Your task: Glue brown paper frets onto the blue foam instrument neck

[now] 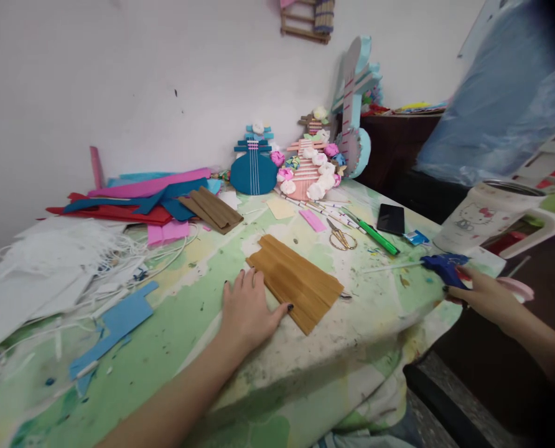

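A piece of golden-brown crepe paper (296, 280) lies flat near the table's front. My left hand (247, 311) rests at its left edge, fingers spread, with the thumb on the paper's lower corner. At the right edge of the table, my right hand (487, 295) is wrapped round the handle of a blue glue gun (445, 267). A thin whitish stick (392, 267) reaches left from the gun; I cannot tell whether it is joined to it. Beyond the brown paper lie gold-handled scissors (341, 238) and a green utility knife (377, 238).
A white mug (480, 218) and a black phone (391, 219) are at the right. Paper instrument models (254, 165) lean on the back wall. Folded coloured papers (132, 199), white sheets (48, 267), cords and a blue scrap (128, 317) cover the left.
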`<state>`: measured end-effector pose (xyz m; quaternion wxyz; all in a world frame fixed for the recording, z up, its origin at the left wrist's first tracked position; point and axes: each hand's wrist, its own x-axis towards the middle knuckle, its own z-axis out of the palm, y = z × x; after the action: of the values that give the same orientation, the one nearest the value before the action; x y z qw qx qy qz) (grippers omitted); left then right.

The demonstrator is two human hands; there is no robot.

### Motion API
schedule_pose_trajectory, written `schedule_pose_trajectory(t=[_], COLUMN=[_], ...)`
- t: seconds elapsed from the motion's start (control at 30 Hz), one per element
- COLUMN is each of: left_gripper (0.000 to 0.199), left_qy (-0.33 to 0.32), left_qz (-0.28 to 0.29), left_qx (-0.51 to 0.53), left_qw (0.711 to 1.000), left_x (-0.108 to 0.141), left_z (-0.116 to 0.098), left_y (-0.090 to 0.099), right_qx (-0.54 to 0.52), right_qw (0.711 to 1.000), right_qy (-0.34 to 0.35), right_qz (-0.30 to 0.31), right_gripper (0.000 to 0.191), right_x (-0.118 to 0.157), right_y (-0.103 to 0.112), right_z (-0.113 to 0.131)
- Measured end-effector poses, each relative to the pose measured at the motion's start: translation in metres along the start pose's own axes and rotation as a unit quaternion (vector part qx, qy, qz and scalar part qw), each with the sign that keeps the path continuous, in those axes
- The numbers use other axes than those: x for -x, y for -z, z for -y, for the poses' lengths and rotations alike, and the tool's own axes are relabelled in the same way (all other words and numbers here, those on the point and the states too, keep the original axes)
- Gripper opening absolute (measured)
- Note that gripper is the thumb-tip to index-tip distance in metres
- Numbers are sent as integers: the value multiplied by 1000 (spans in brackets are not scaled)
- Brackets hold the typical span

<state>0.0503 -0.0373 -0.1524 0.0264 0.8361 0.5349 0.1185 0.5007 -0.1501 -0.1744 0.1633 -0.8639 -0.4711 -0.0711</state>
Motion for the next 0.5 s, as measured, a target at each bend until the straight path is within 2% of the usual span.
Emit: schedule_pose_trajectory(t=[0.1,0.2,0.27,0.37,0.43,0.5], left_gripper=[53,30,28,32,34,32], left_qy=[-50,-132,-165,-175,-175,-178], left_qz=[-45,-52,-48,-42,-40,-47], left_qx=[15,42,48,36,34,43], left_qw=[998,989,984,983,983,982], left_x=[0,2,3,6,6,5], left_z=[2,2,1,-2,-4,-2], left_y=[-1,-6,-8,-8,-7,-7], right_qx=[20,45,58,81,113,137], right_qw=[999,998,997,996,992,982], right_qy=[24,38,42,26,10,36], right_qz=[2,-10,-14,-26,-62,-125], right_gripper=[37,45,45,45,50,49], right_x=[3,7,10,17,20,23], right_y=[-1,-4,-5,-1,7,16], right_z=[2,9,14,25,38,60])
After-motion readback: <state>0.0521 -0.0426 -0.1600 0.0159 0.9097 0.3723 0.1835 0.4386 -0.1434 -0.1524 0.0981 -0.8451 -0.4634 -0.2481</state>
